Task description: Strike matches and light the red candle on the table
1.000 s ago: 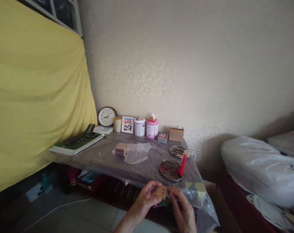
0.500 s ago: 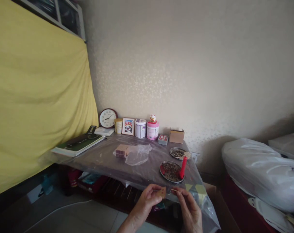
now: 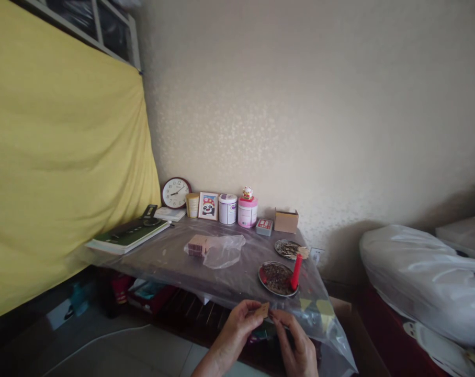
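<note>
My left hand (image 3: 240,325) is closed round a small brown matchbox (image 3: 264,310), in front of the table's near edge. Just to its right, my right hand (image 3: 293,335) pinches with fingertips close to the box's side. The match in that pinch is mostly hidden now; whether it touches the box I cannot tell. Beyond the hands, a red candle (image 3: 296,271) stands unlit at the right side of a round metal plate (image 3: 266,287) strewn with dark bits. A second plate (image 3: 277,248) behind it carries a heap of pale sticks.
A stack of small boxes (image 3: 197,245) and a crumpled plastic bag (image 3: 223,252) lie on the plastic-covered table (image 3: 159,269). Along the wall stand a clock (image 3: 176,192), a panda picture (image 3: 208,206), tins (image 3: 227,209) and a cardboard box (image 3: 286,221). Books (image 3: 127,236) lie at left.
My right hand has moved left, bringing the match up to the matchbox. The matchbox has tilted slightly in my left hand.
</note>
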A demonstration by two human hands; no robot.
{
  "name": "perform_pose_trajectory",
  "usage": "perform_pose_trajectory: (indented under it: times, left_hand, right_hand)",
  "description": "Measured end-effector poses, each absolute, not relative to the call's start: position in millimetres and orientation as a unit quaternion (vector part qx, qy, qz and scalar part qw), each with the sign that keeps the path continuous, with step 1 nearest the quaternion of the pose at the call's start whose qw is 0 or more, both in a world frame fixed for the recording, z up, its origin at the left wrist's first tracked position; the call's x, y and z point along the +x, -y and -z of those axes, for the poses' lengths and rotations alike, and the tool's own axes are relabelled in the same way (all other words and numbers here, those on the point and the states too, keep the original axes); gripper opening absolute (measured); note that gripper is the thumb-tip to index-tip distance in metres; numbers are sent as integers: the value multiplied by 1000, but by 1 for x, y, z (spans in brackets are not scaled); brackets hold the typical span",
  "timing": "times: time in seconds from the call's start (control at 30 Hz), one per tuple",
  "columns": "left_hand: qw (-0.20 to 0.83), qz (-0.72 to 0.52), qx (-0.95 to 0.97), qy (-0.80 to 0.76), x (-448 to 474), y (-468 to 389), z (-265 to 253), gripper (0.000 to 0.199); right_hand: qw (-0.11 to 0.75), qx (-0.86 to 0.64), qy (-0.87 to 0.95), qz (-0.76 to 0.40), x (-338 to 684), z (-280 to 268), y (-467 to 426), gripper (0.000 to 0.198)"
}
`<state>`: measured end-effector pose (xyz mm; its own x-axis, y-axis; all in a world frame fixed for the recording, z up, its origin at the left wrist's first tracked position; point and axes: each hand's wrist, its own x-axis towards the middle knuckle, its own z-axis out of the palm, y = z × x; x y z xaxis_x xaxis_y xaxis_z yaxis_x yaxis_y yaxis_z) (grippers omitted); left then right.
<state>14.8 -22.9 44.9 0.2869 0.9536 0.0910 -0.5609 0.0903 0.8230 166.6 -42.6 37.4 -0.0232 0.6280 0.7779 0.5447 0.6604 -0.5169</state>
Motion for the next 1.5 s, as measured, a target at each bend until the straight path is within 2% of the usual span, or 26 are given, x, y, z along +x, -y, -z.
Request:
perform_pose_trajectory:
  times: [0.3,0.5,0.77,0.9,1.17,1.5]
  left_hand:
    - [697,-543,411,-225,12,23,-44,21]
    - [682,-537,423,-258,12,25,-44,17]
    - [694,-530,402,-275,12,22,-40,18]
    - [704,-534,389,-262,14,19,-41,15]
    - [703,-542,394,-240,19,34,-69,12]
    - [697,-551,394,-233,23,45,-68,13]
  right_hand:
    - [578,-412,704,-32,165,-40,42,14]
    - [584,-448,669,-105,170,-30,37,16]
    - [639,-498,559,-177,181,-35,30,23]
    - [646,-480,576,-142,177,-45,37,20]
    - [631,-430,646,-1,162,-62,51,14]
    - [603,-428,674,15,165,-57,55,17]
